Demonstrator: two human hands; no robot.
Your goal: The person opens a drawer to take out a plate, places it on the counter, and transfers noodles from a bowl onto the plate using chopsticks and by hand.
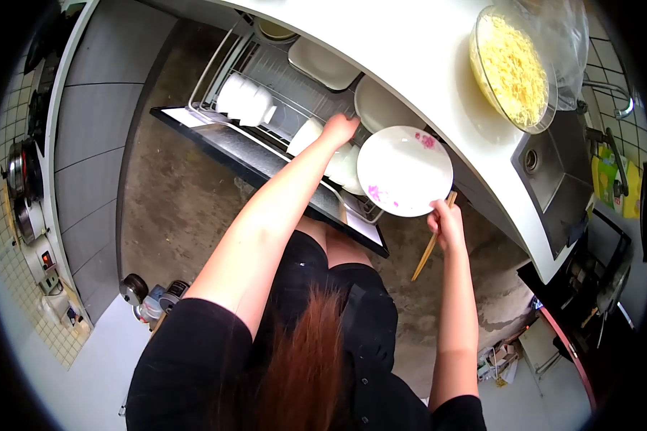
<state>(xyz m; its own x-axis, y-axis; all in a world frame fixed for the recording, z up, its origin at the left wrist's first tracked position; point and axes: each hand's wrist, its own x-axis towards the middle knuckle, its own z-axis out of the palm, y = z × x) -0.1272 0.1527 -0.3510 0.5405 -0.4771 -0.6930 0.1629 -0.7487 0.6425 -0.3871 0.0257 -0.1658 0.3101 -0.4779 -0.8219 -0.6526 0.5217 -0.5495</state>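
Note:
My right hand (447, 224) is closed on the rim of a white plate (404, 171) with pink flowers, and also on a pair of wooden chopsticks (425, 257) that point down toward the floor. My left hand (340, 131) reaches over the pulled-out dish drawer (266, 154), its fingers curled among the dishes; what they grip, if anything, is hidden. Just below that hand, white dishes (346, 171) stand in the wire rack, partly covered by my forearm and the plate. White bowls (244, 100) are stacked on their sides to the left.
At the drawer's back are a white rectangular dish (323, 63) and another white dish (382, 105). On the white counter (424, 43) sits a glass bowl of yellow shreds (512, 72), beside a plastic bag (564, 50). A sink (550, 172) is at the right.

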